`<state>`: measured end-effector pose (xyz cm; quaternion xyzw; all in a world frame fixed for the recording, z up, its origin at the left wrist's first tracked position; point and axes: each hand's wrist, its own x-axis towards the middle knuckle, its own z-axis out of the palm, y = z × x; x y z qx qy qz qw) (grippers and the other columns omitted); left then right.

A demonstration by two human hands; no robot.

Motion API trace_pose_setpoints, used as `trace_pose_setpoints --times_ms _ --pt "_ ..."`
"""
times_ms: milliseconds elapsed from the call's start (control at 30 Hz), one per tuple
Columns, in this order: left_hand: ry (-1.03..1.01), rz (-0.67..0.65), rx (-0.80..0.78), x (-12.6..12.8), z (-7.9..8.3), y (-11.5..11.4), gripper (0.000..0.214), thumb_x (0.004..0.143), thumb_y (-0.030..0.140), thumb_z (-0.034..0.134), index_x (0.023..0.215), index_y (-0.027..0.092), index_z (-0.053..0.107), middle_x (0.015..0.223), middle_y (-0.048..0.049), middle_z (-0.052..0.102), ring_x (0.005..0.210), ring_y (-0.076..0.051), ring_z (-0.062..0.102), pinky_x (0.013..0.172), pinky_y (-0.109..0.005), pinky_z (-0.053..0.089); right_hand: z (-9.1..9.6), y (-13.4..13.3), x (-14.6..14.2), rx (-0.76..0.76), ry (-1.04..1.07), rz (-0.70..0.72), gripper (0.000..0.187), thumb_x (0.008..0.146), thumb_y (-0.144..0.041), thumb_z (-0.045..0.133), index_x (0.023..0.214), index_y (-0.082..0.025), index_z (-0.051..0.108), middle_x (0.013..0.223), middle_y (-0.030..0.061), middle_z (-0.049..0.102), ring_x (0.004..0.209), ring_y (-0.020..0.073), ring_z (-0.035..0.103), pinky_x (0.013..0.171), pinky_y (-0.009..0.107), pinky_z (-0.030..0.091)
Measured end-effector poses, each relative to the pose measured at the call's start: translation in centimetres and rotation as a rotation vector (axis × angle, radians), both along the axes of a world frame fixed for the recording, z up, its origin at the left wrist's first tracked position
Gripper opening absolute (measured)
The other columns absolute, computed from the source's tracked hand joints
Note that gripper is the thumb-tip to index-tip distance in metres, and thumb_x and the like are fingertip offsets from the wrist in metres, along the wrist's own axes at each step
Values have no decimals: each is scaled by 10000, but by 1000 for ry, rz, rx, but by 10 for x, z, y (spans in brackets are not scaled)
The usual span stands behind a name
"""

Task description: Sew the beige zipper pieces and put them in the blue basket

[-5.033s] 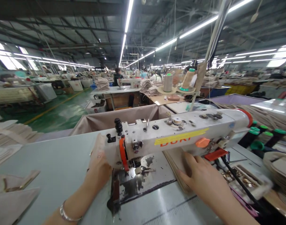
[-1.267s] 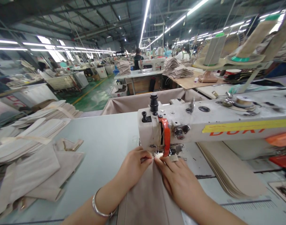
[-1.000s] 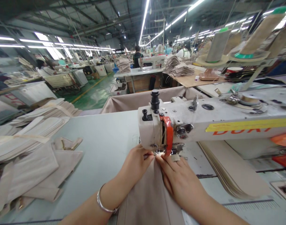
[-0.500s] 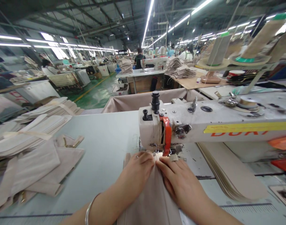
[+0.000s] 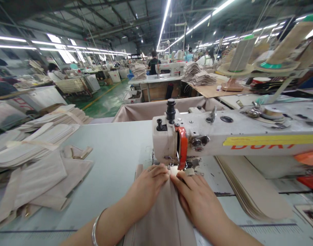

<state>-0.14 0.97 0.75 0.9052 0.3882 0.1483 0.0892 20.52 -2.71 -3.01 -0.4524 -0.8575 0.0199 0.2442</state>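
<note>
A long piece of beige fabric (image 5: 162,222) runs from the near table edge up under the needle area of a white sewing machine (image 5: 210,130). My left hand (image 5: 148,186) is closed on the fabric just left of the presser foot (image 5: 169,166), its fingertips drawn together. On the other side, my right hand (image 5: 197,193) grips the fabric's right part, with the index fingertip close to the foot. Both palms face down and partly cover the cloth. A red-orange guard (image 5: 182,147) stands right above the right fingertips.
Left on the table lie beige fabric pieces with zips (image 5: 47,177) and tied stacks of cut panels (image 5: 35,143). A stack of rounded beige panels (image 5: 256,191) sits under the machine arm. Thread cones (image 5: 239,54) stand behind at right. Other people work farther back.
My hands stay beside the presser foot, with the left wrist slightly lower and farther left. The fabric's near end has shifted a little to the left.
</note>
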Motion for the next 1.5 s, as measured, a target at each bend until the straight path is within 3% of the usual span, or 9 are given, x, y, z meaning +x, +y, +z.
trace_pose_setpoints --times_ms 167,233,333,433,600,733,867,967,1500 --pt "21 -189 106 -11 -11 -30 309 942 173 479 1235 179 579 1285 -54 628 1287 -208 503 1174 -437 328 -2 -1 1 9 -8 -9 423 947 -127 446 1363 -186 500 1226 99 568 1055 268 503 885 426 396" --pt "-53 -285 226 -15 -20 -46 229 951 228 511 1152 193 615 1191 -32 677 1247 -196 538 1202 -425 264 -3 -1 0 26 -20 -16 431 937 -117 453 1361 -181 501 1223 99 569 1051 271 503 886 430 395" --pt "-62 -308 333 -19 -31 -63 170 959 175 538 1098 199 632 1153 -1 698 1219 -162 561 1214 -383 225 -1 -1 -2 45 -28 -16 438 923 -103 463 1355 -167 505 1218 102 570 1043 271 505 887 430 398" --pt "-89 -265 351 -20 -40 -65 183 984 179 497 1111 202 627 1169 0 694 1213 -153 563 1214 -385 221 -1 -1 -2 44 -34 -23 447 912 -97 473 1352 -166 508 1222 102 568 1042 272 506 882 431 404" --pt "-49 -293 302 -23 -49 -56 419 958 479 521 1226 163 583 1258 -86 648 1274 -236 515 1195 -478 245 -4 -1 -2 44 -42 -34 441 917 -106 470 1351 -175 511 1227 104 568 1059 276 506 906 445 399" --pt "-171 -286 348 -20 -42 -55 199 984 215 501 1138 185 623 1146 -27 699 1204 -167 572 1194 -384 278 -5 -1 -1 49 -31 -33 429 931 -108 445 1351 -170 507 1223 107 569 1055 272 509 895 445 405" --pt "-197 -316 308 -12 -25 -56 192 993 283 511 1025 158 653 1061 -37 721 1113 -146 631 1141 -284 373 -5 0 -1 35 -37 -38 434 924 -109 453 1350 -176 508 1215 108 570 1078 283 501 909 456 401" --pt "-216 -303 319 -8 -18 -55 134 976 194 530 984 156 659 1029 -29 730 1063 -132 657 1119 -268 404 -6 -1 -1 36 -33 -41 409 921 -117 471 1321 -179 530 1199 110 576 1069 286 505 907 464 403" --pt "-265 -337 210 -9 -13 -45 232 1005 169 431 998 156 663 976 -38 749 1019 -129 681 1040 -249 483 -5 -1 -1 15 -41 -39 410 937 -123 453 1338 -186 516 1181 109 584 1055 289 509 884 465 413"
